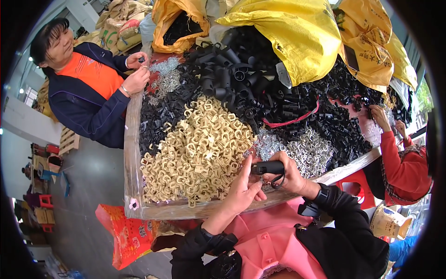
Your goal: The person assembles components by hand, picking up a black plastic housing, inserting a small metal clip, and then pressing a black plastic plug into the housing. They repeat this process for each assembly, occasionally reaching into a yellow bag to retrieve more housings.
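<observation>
- 1 blk tube [270,167] on the go?
- Yep, gripped in R hand [291,176]; L hand [239,191] part-spread by its end, hold unclear.
- Done?
- Can't tell. Past L hand, loads remain: beige clips [197,149], loose on bench [172,211].

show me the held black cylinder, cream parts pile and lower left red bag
Black cylinder [270,167]: head view, middle of its barrel
Cream parts pile [199,148]: head view, centre of heap
Red bag [126,234]: head view, outer face
</observation>
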A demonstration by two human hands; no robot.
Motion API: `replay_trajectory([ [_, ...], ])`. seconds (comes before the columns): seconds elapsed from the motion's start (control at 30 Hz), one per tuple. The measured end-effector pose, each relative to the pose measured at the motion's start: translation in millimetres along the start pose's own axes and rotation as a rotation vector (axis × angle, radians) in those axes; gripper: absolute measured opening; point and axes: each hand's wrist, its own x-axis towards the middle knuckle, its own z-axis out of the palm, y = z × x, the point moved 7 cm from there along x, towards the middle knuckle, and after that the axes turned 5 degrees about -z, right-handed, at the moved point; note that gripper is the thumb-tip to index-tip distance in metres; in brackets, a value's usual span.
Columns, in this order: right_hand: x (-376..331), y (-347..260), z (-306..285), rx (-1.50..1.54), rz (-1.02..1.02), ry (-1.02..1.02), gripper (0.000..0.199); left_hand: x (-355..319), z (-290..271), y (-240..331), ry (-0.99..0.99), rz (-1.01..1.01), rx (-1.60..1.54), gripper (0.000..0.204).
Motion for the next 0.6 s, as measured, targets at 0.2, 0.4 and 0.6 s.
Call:
replay_trajectory([
  [0.2,-6.3,16.9,16.0,0.153,0.104,0.072,0.044,2.4,1.6,-6.9,0.028,0.043,-0.027,0.065],
  [0.4,1.9,-0.5,5.9,0.016,-0.123,-0.005,0.058,10.8,-18.4,-7.7,0.012,0.142,-0.167,0.068],
  [0.6,-4.5,-22.7,-23.3,0.177,-0.331,0.074,0.070,7.7,-30.0,6.1,-0.006,0.233,-0.225,0.077],
])
